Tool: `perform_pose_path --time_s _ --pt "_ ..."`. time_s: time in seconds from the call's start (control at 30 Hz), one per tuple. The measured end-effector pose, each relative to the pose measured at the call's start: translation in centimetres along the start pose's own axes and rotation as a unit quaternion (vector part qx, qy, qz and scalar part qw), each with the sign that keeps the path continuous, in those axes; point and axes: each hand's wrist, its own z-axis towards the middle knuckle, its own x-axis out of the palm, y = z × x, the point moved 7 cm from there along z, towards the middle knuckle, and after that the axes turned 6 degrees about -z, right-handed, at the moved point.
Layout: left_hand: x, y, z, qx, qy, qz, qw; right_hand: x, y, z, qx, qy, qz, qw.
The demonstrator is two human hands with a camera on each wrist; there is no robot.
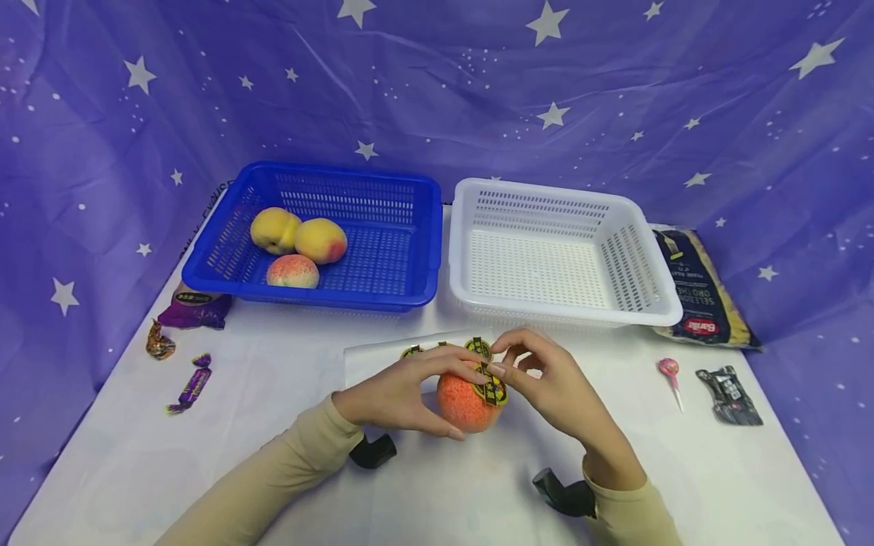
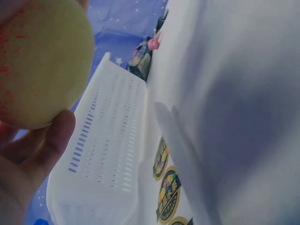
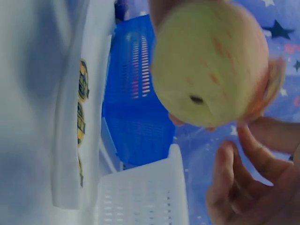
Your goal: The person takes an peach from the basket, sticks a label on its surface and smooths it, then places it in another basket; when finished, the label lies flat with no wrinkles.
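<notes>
My left hand (image 1: pixel 416 383) holds a red-orange peach (image 1: pixel 464 402) above the table, thumb below and fingers over the top. The peach's yellow-green underside, with a small dark hole, shows in the right wrist view. A round black-and-gold sticker (image 1: pixel 493 388) lies against the peach's right side, its edge standing off the skin in the right wrist view. My right hand (image 1: pixel 549 379) pinches this sticker at its upper edge between thumb and index finger. Just behind the hands is a white sheet (image 1: pixel 369 353) bearing more such stickers (image 2: pixel 168 194), partly hidden by the left hand.
A blue basket (image 1: pixel 426 284) with three peaches (image 1: pixel 321 241) stands at the back left. Beside it is a white basket (image 1: pixel 567 311). Wrapped candies (image 1: pixel 194 387) lie at left; a lollipop (image 1: pixel 669 368), a black packet (image 1: pixel 730 396) and a Barilla bag (image 1: pixel 703 296) at right.
</notes>
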Motion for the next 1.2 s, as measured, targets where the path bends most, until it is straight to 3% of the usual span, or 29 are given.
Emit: perform_pose_path --time_s 0.1,0.27,0.37,0.6,0.73,0.9,1.0,1.1,1.2 --pt "-0.7 0.4 0.1 -0.028 -0.038 -0.02 0.9987 -0.5 1.2 -0.9 -0.034 -0.06 -0.067 0.995" --pt "-1.6 0.9 0.1 -0.066 -0.092 -0.065 0.9914 0.1 2.7 -2.2 -0.07 -0.075 -0.153 0.983" --pt "-2.0 1.0 0.2 -0.071 -0.115 -0.071 0.9883 0.4 2.8 -2.4 -0.073 -0.093 -0.163 0.98" --pt "-1.5 1.3 0.4 -0.06 -0.104 -0.067 0.9906 0.3 2.5 -2.5 -0.089 -0.183 -0.121 0.972" --pt "-1.3 1.4 0.6 -0.058 -0.091 -0.056 0.9926 -0.2 2.3 -2.7 -0.1 -0.203 -0.131 0.965" --pt "-1.5 3.1 0.9 -0.07 -0.096 -0.026 0.9926 -2.9 1.4 -3.0 -0.08 -0.228 -0.162 0.957" --pt "-2.0 3.9 1.5 -0.076 -0.101 0.013 0.9919 -6.1 -0.1 -3.2 -0.04 -0.285 -0.194 0.938" --pt "-2.8 3.4 2.5 -0.061 -0.105 0.055 0.9911 -9.7 -2.7 -3.8 0.042 -0.349 -0.238 0.906" --pt "-3.8 2.9 3.6 -0.042 -0.113 0.083 0.9893 -12.6 -5.6 -4.4 0.136 -0.375 -0.273 0.876"
